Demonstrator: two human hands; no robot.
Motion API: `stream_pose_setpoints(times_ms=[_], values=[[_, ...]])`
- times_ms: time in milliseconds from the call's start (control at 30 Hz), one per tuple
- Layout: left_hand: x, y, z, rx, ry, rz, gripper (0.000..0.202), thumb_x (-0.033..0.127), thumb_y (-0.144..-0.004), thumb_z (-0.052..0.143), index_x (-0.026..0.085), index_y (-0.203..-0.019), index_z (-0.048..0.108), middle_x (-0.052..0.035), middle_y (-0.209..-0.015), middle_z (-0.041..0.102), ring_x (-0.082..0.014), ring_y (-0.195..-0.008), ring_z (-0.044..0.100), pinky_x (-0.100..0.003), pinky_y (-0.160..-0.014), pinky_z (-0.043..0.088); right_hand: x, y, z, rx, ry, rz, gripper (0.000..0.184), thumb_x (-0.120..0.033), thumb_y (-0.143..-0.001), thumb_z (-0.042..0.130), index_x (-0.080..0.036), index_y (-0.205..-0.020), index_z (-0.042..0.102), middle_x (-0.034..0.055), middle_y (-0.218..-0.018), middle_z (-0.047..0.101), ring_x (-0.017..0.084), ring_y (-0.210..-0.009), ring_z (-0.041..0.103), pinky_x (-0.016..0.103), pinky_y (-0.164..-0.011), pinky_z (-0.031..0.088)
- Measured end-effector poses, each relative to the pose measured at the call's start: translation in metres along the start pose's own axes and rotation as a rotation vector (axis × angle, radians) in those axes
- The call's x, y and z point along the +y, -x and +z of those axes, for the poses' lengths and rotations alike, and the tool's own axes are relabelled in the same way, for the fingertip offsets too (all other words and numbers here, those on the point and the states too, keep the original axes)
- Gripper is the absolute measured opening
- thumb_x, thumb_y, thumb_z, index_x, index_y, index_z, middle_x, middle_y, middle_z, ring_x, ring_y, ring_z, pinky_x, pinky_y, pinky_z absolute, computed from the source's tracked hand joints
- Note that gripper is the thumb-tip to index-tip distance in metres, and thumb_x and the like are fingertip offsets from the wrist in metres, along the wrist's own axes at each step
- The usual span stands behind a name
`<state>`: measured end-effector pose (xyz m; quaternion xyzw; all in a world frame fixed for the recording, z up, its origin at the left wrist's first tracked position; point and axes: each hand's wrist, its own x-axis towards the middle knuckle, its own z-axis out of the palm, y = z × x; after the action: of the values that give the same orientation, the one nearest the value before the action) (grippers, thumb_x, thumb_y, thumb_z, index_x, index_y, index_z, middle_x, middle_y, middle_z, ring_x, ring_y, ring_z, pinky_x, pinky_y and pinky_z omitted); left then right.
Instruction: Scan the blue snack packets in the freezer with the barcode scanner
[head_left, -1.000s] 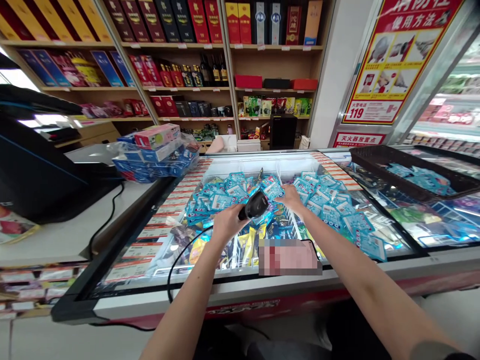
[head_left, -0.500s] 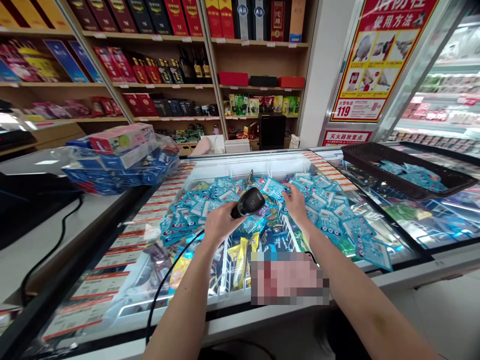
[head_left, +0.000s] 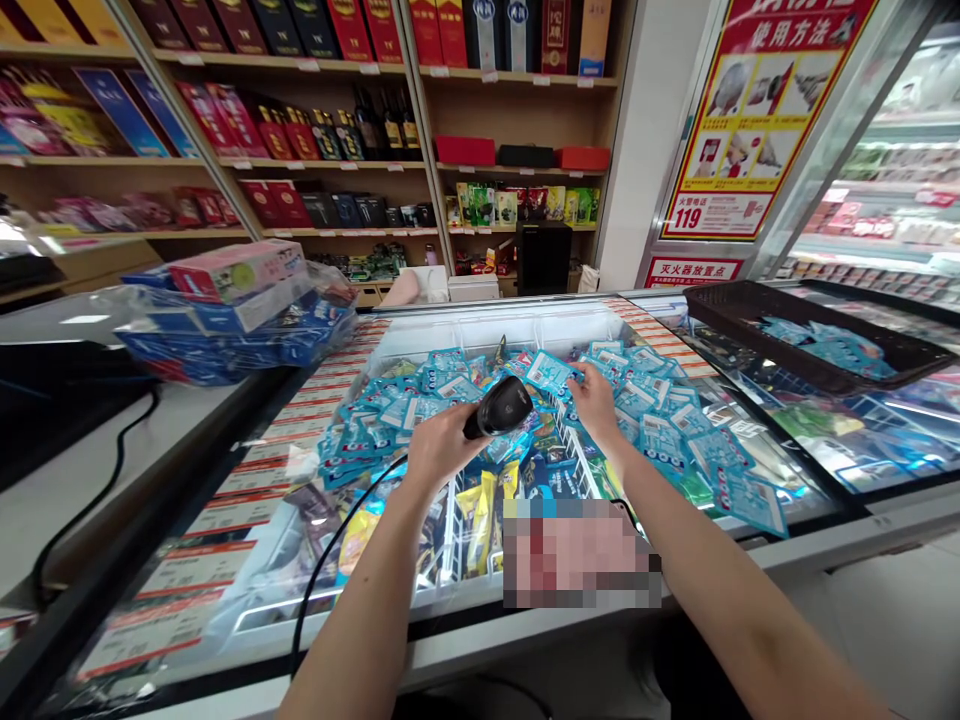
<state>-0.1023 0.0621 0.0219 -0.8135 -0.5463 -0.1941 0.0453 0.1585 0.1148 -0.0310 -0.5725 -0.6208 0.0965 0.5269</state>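
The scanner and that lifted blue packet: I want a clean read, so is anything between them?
Nothing visible. The left hand aims the scanner at the blue packet held by the right hand, with open air between.

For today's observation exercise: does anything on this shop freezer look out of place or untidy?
Yes. Dozens of small blue foil packets lie strewn loosely over the glass-topped chest freezer, not stacked. The left hand holds a black corded barcode scanner; the right hand pinches one blue packet.

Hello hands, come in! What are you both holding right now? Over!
Left hand grips black scanner, cord trailing. Right hand pinches one blue packet above the packet pile on the freezer lid. Nothing between scanner and packet.
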Motion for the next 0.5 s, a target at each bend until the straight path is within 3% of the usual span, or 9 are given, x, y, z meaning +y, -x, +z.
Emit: stream_pose_setpoints(times_ms=[500], values=[[0.0009, 0.0002, 0.0025, 0.015, -0.017, -0.002, 0.033, 0.045, -0.077, 0.051, 0.024, -0.101, 0.060, -0.0033, -0.094, 0.067, -0.0194, -0.082, 0.061, -0.024, -0.057, 0.034, -0.0040, 0.0024, 0.0003, -0.002, -0.008, -0.013, 0.028, -0.030, -0.082, 0.043, -0.020, -0.106, 0.052, 0.0022, -0.081, 0.061, 0.016, -0.064, 0.056, 0.030, -0.066, 0.044]])
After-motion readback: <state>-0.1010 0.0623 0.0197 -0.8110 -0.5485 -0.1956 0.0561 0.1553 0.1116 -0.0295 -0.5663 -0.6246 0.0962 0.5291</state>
